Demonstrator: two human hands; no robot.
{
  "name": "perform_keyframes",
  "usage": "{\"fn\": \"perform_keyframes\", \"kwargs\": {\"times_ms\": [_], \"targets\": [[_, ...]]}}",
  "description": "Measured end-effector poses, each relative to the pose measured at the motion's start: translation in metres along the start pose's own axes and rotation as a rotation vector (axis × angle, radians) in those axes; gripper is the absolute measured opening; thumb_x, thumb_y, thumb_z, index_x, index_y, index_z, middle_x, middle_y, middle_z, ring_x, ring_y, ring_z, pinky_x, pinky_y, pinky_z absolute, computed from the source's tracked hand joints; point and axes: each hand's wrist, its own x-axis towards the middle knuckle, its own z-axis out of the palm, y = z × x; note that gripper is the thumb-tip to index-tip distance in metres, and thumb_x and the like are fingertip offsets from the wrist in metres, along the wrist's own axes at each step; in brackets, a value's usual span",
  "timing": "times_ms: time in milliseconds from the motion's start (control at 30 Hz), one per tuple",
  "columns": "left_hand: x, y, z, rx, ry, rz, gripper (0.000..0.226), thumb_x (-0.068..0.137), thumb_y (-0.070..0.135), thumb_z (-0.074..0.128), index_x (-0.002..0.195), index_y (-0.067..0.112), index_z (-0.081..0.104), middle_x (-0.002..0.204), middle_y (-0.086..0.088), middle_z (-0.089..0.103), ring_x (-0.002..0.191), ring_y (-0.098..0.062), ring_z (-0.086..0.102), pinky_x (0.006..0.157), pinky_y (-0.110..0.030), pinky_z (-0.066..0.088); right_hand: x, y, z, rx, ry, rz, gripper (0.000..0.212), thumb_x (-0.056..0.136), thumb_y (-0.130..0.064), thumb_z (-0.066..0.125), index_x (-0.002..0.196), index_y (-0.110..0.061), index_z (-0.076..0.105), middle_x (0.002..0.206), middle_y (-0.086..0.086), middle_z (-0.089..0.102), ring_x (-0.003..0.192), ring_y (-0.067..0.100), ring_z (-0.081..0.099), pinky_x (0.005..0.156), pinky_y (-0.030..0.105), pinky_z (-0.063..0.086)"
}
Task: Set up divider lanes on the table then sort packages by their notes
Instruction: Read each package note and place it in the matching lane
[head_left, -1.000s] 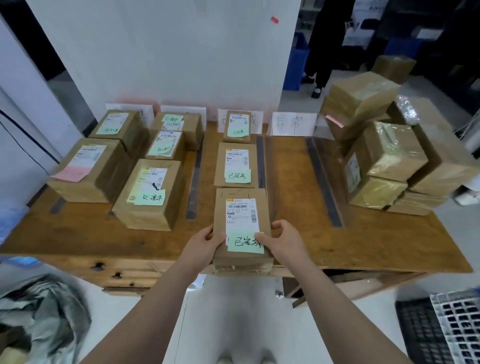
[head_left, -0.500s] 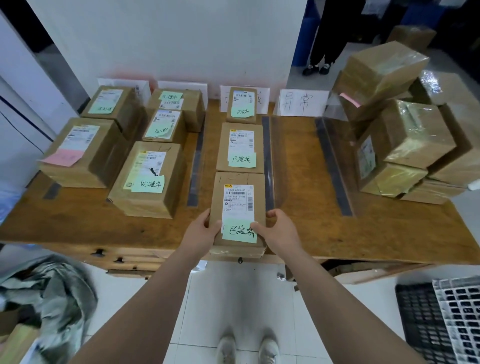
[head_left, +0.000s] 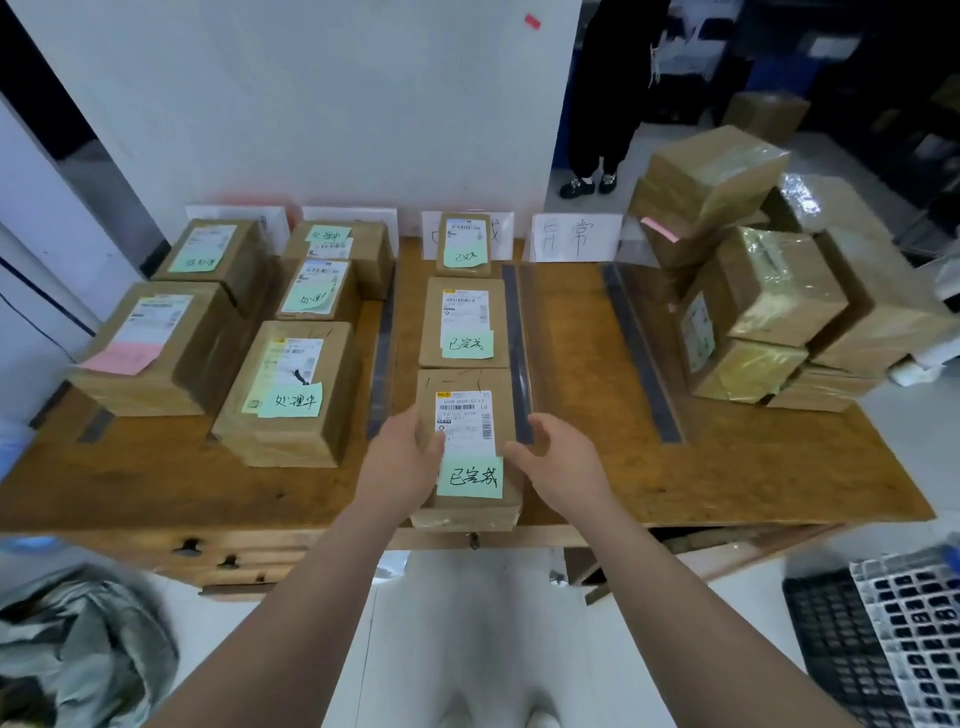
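Two hands flank one flat package (head_left: 467, 447) at the table's (head_left: 727, 483) near edge: left hand (head_left: 402, 460) grips its left side, right hand (head_left: 558, 467) is loosened, fingers just beside the right edge (contact unclear). Long axis runs away from the person, in line with two green-noted packages (head_left: 464, 322) ahead in the same lane. Dark divider strip (head_left: 514, 343) touches the right side. Unsorted stack (head_left: 753, 291) lies far right, nearer the right hand; nothing blocks the reach.
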Motion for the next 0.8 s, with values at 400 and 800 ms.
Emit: {"fn": "perform_keyframes", "kwargs": {"times_ms": [400,800], "targets": [[-0.008,0.122,0.007,0.294,0.084,0.436,0.049,0.099,0.04,0.045,0.145,0.025,0.042,0.146,0.003,0.048,0.133,-0.02,0.045,0.11,-0.041,0.04,-0.031,0.033,-0.134,-0.246,0.322,-0.072,0.053,0.096,-0.043,0.051,0.143,-0.019,0.044,0.143,-0.003,0.049,0.131,0.014,0.045,0.106,0.029,0.037],[-0.006,0.287,0.118,0.298,0.025,0.713,0.049,0.1,0.04,0.044,0.145,0.021,0.043,0.142,0.0,0.051,0.128,-0.021,0.047,0.105,-0.035,0.039,-0.025,0.142,-0.287,-0.224,0.48,0.066,0.044,0.095,-0.034,0.055,0.136,-0.018,0.052,0.133,0.003,0.057,0.121,0.021,0.052,0.097,0.03,0.039]]}}
